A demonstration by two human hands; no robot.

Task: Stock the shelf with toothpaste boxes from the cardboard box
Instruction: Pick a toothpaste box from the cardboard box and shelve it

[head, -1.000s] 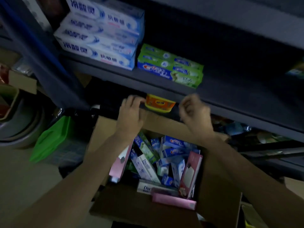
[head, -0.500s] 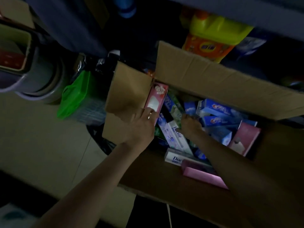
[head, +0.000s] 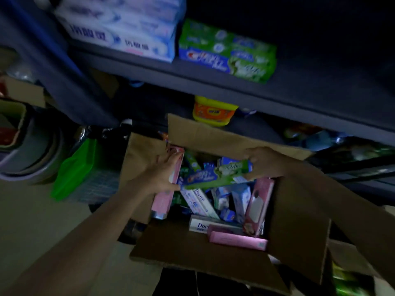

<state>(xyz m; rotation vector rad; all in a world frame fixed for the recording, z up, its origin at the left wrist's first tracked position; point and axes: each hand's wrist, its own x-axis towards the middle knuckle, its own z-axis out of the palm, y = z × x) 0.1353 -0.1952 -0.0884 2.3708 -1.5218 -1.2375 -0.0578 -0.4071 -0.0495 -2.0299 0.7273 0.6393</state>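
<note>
Green-and-blue toothpaste box (head: 215, 174) held level above the open cardboard box (head: 213, 251), below the shelf (head: 213, 82). Right hand (head: 264, 162) curled round its green end; left hand (head: 162, 174) at its blue end, fingers extended along a pink box (head: 168, 184).

half a second ago both hands were down among the cartons in the cardboard box (head: 213, 251); now the right hand (head: 265, 162) has lifted a green and blue toothpaste box (head: 215, 174) clear of the pile, gripping its right end, while the left hand (head: 159, 178) has come to its left end, touching it. the view has tilted upward, bringing the shelf (head: 213, 80) and its stacked cartons back into sight
</note>
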